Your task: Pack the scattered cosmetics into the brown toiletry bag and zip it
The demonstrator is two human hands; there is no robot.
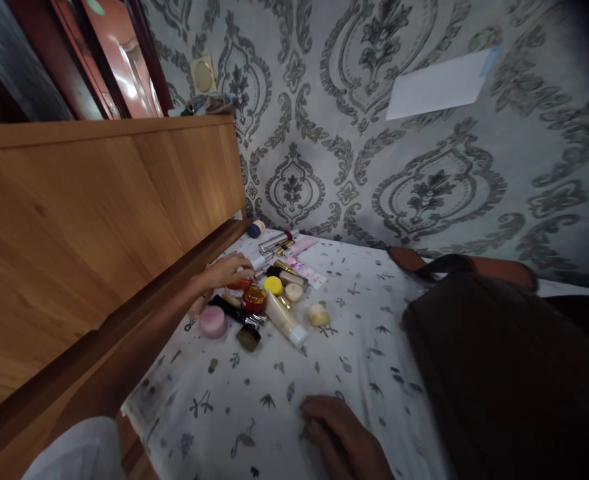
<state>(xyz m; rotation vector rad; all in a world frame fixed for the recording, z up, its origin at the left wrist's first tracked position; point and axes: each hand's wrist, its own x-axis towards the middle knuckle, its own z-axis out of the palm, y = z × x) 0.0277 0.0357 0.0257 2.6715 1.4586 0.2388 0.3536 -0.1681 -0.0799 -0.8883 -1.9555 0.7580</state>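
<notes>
My left hand [228,270] reaches over the left side of a pile of cosmetics, fingers apart and slightly bent. Just under its fingertips lies an orange-red item [240,284], partly covered by the hand; no grip on it shows. Close by are an amber jar [253,299], a black tube [228,309], a pink round container [213,323] and a dark-lidded jar [249,337]. A cream tube with a white cap [285,320], a yellow-lidded jar [273,286] and a pale yellow jar [319,315] lie further right. My right hand [347,437] rests on the cloth, fingers curled in, apart from the pile.
White patterned cloth [274,400] covers the surface. A dark brown bag [504,373] with a brown strap stands at the right. A wooden panel [109,220] borders the left side, and a papered wall [344,153] rises behind. A dark blue jar [255,229] sits in the far corner.
</notes>
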